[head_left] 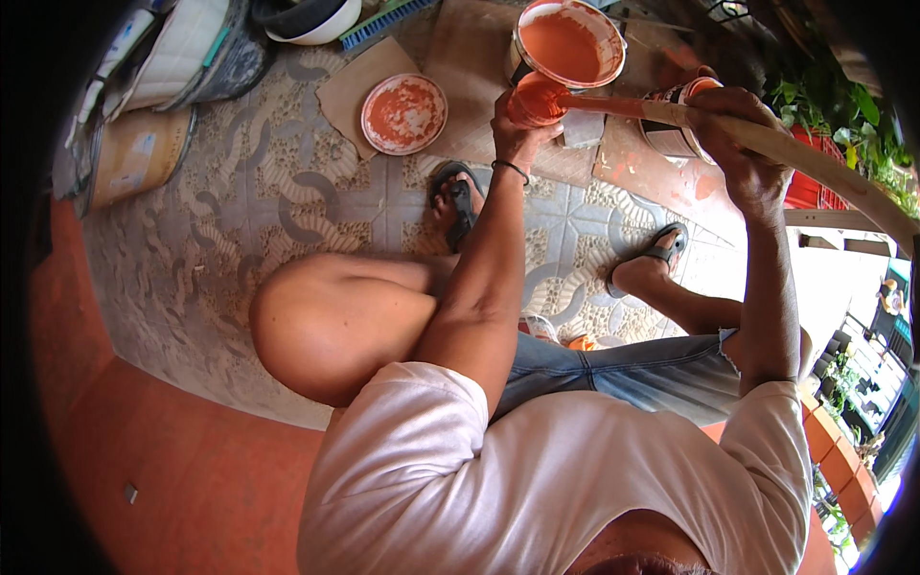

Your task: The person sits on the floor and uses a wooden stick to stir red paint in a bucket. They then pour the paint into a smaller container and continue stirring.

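My left hand (pixel 517 139), with a dark band at its wrist, grips a small orange paint-covered cup (pixel 539 99) close to the rim of a paint bucket. My right hand (pixel 740 144) is wrapped round a long wooden stick (pixel 824 165). The stick's orange-coated end reaches to the cup; whether its tip is inside or against the rim I cannot tell. Just beyond the cup stands the open bucket (pixel 520 67) of orange paint, smeared round its inner wall. A second paint-streaked bucket (pixel 671 139) is partly hidden behind the stick and my right hand.
A paint-smeared round lid (pixel 404 113) lies on cardboard (pixel 340 96) to the left. Behind it are a blue-bristled brush (pixel 385 24) and basins (pixel 311 24). Tubs and a cardboard-coloured bucket (pixel 144 158) stand far left. Plants (pixel 848 115) and a red crate (pixel 815 172) are at right.
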